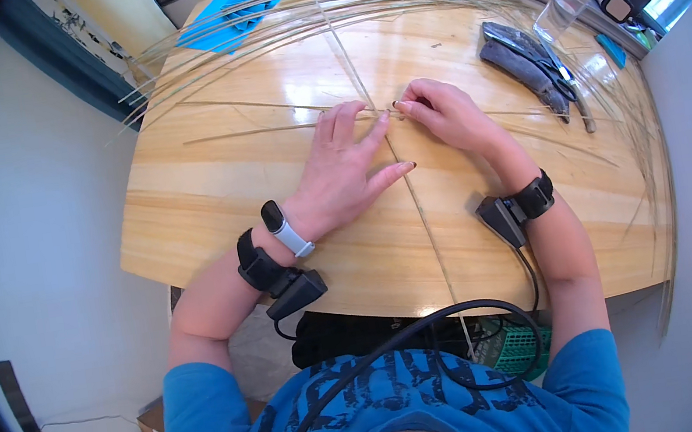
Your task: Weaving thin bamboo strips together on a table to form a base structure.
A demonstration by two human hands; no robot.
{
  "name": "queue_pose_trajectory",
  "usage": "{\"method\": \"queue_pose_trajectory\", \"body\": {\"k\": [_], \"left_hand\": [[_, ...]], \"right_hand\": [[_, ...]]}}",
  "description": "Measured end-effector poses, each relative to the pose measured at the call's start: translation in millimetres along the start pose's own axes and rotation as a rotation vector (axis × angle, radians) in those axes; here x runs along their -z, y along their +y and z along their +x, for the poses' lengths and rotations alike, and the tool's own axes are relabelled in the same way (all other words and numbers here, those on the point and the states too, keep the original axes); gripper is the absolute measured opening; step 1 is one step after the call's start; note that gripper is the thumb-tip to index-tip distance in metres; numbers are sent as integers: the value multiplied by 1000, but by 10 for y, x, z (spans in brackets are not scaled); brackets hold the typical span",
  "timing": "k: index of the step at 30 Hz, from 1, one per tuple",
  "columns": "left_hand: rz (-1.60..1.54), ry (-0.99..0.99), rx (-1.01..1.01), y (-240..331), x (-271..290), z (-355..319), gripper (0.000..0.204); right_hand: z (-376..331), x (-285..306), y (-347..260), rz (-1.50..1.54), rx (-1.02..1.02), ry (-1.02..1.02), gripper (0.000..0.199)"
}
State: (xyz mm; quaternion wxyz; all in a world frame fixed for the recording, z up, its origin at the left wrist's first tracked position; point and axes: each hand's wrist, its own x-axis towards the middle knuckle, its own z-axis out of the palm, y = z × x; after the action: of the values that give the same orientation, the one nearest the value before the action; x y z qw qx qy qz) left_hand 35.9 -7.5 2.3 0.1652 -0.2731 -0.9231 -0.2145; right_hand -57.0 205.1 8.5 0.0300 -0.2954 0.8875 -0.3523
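Black cable (465, 306) at table edge (360, 314) — room beyond | left hand (343, 163) splayed | right hand (449, 117) pinching crossed stalks (427, 234)

The wooden table (361, 258) looks smooth and glossy.

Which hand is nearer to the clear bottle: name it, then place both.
Right. The right hand is left of the clear bottle and closer to the body, apart from it; the left hand is farther left still.
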Motion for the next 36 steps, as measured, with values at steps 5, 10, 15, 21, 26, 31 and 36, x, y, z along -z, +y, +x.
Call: {"method": "queue_pose_trajectory", "body": {"k": [5,10,15,21,26,31,36], "left_hand": [[-44,-14,-7,-56,47,6,58],[3,-8,-61,-190,44,3,49],[-230,62,80,-380,17,42,36],[-305,135,143,-616,8,132,26],[-282,70,92,-661,-10,244,23],[-274,84,44,-670,-80,258,17],[-246,54,55,-674,-81,311,14]], "right_hand": [[0,-21,43,38,9,7,21],[4,19,51,60,-25,-23,26],[-8,11,26,3,-20,-9,27],[-5,-19,5,-49,-2,18,28],[0,-16,17,-15,-22,15,28],[1,-29,6,16,15,47,28],[-13,-15,-22,-20,-16,43,30]]}}
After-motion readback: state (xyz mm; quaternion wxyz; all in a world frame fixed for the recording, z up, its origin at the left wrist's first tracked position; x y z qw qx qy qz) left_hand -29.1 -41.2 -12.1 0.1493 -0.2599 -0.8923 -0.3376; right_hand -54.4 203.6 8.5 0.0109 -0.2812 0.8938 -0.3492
